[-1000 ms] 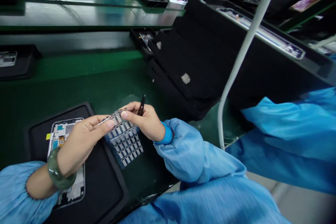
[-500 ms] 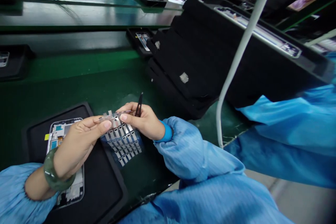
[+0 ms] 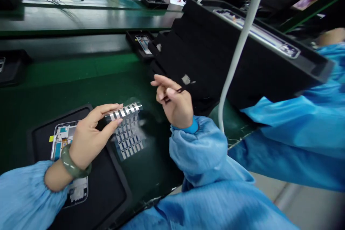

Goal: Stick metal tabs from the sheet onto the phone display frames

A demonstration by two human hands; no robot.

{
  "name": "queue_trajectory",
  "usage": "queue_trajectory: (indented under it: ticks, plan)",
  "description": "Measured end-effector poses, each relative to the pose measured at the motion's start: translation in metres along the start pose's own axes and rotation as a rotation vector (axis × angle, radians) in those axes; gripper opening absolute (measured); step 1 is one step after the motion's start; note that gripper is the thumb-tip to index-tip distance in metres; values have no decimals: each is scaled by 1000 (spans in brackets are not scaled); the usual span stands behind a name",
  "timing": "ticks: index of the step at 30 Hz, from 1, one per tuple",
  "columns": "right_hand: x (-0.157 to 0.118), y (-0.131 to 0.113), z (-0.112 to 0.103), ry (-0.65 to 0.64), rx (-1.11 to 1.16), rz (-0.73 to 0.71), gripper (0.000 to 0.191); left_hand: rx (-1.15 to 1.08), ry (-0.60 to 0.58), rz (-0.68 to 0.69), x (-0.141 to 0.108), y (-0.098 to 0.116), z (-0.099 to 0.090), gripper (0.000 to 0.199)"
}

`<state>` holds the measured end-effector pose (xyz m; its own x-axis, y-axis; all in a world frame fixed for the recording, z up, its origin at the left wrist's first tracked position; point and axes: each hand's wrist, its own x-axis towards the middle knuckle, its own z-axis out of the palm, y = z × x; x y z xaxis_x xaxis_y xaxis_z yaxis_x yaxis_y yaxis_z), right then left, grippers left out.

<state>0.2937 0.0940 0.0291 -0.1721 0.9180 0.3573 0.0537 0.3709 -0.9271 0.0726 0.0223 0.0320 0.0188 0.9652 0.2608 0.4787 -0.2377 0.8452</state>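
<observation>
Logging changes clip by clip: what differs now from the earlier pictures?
The right hand has let go of the sheet of silvery parts and moved off to the right and slightly forward, with the black tweezers still in it. Unchanged: the left hand pinches the sheet; the device frame lies in the black tray.

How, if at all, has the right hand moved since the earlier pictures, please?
Yes: judged against the grey pole, the right hand has moved rightward, closer to the pole and away from the plastic sheet.
</observation>
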Motion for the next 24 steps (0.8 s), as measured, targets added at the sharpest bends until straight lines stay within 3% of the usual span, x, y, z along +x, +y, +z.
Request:
queue_trajectory:
  ticks: [2,4,7,10,16,18,22,24]
  plan:
    - [4,3,-4,107,77,-9,41,209,-63,211,2,-9,1,39]
    - [5,6,-2,114,107,49,44,393,-177,294,2,-19,2,46]
    - [3,6,6,74,115,192,53,568,-328,265,0,-27,3,49]
    - [-1,2,14,29,127,259,46,622,-407,240,-2,-26,4,49]
    - [-3,-4,7,-31,-162,180,25,550,-413,255,-5,-20,8,38]
    - [-2,-2,1,-132,-256,232,20,521,-376,272,-6,-20,7,38]
    - [-3,7,0,-601,-225,310,19,465,-287,317,-8,-21,3,35]
    - [-4,10,3,-768,-175,328,27,448,-267,335,-10,-21,2,32]
